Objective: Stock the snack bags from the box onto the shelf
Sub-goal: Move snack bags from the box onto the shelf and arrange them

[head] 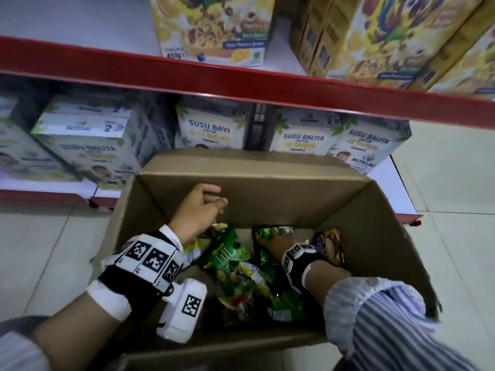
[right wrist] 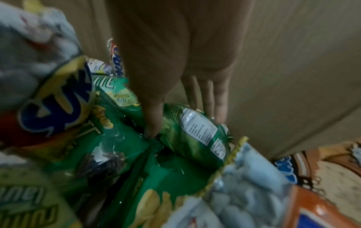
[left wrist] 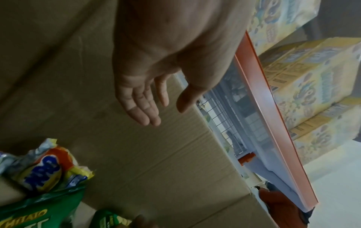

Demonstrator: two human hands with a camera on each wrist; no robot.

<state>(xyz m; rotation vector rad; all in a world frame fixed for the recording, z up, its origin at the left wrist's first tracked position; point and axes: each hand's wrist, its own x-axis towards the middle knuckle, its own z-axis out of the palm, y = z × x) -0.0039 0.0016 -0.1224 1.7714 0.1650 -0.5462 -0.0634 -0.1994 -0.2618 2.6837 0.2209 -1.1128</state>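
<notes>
An open cardboard box (head: 267,170) stands on the floor before the shelves, with several snack bags in it. My right hand (head: 278,241) reaches down to the box's far wall. Its thumb and fingers (right wrist: 219,108) pinch a green snack bag (right wrist: 193,138) with a white label, seen under the hand in the head view (head: 263,232). My left hand (head: 206,204) hovers over the box's left side with fingers relaxed (left wrist: 144,108) and holds nothing. Below it lie a green Chitato bag (head: 227,259) and a yellow-red bag (left wrist: 47,169).
A red-edged shelf (head: 241,84) runs above the box and carries yellow cereal boxes (head: 214,28). White milk-powder boxes (head: 211,129) stand on the lower shelf just behind the box. Brown packs (head: 330,245) fill the box's right corner. Tiled floor (head: 40,250) lies on both sides.
</notes>
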